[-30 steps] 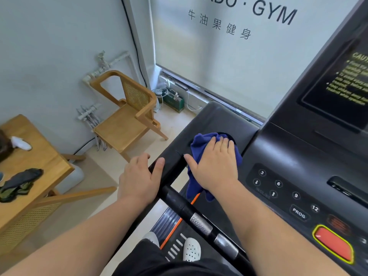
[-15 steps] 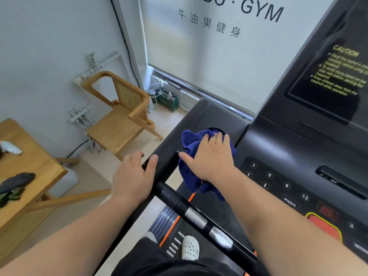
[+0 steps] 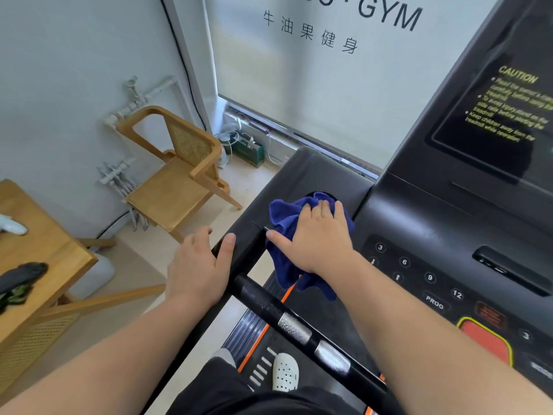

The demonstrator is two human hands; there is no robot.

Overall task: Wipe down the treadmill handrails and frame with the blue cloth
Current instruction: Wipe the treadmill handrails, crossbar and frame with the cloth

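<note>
The blue cloth [image 3: 282, 218] lies bunched on the treadmill's dark left console wing [image 3: 317, 172], over a round cup recess, with a corner hanging off the near edge. My right hand [image 3: 317, 238] presses flat on the cloth, fingers together, thumb stretched left. My left hand [image 3: 199, 265] rests on the outer edge of the same frame, thumb on top, where the black handrail [image 3: 299, 327] with its two silver grip sensors begins. The handrail runs toward me between my forearms.
The console [image 3: 431, 277] with number keys, a PROG key and a red stop button is at right, below a caution screen [image 3: 505, 115]. A wooden chair [image 3: 176, 172] stands left by the wall, a wooden table [image 3: 36, 259] nearer left. My white shoe [image 3: 285, 372] stands on the deck.
My right hand and the cloth have stayed on the console wing with only slight shifts. The view has drifted a little, and the left hand keeps its place on the frame edge.
</note>
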